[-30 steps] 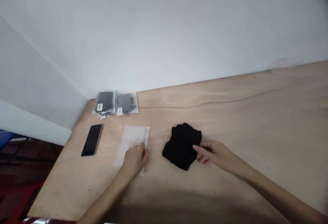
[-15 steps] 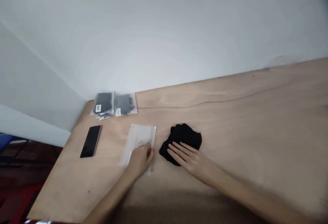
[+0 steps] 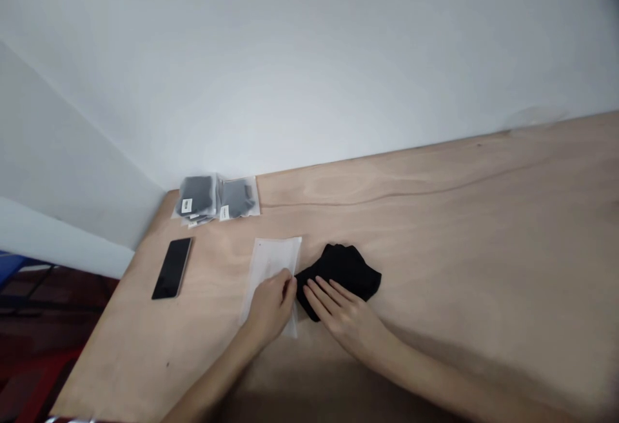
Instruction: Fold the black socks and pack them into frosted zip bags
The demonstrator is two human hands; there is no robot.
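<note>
Two bare forearms come in from the near side, over a wooden bench (image 3: 459, 249). The right hand (image 3: 345, 316) is open, palm down, its fingers stretched out and lying flat on a folded black cloth (image 3: 351, 268). The left hand (image 3: 269, 304) is closed, with curled fingers and thumb gripping the right edge of a clear plastic bag (image 3: 275, 255).

The bag lies flat on the bench, part of it hidden under the left hand. The cloth lies just to its right, its left tip meeting the bag's edge beside the left thumb; whether any of the cloth is inside the bag cannot be told. The far side of the cloth is uneven and bunched.

Left of the bag and apart from it, a phone (image 3: 173, 268) lies with its dark screen up, near the bench's left edge. Beyond that edge, lower down, are a red frame (image 3: 46, 371) and something blue (image 3: 10, 263).

Farther back, near the bench's far left corner, is a pile of packets (image 3: 197, 196) with dark contents and a white label. Just right of the pile lies a single packet (image 3: 236, 197), also labelled. Behind them rises a pale wall (image 3: 314, 62).
</note>
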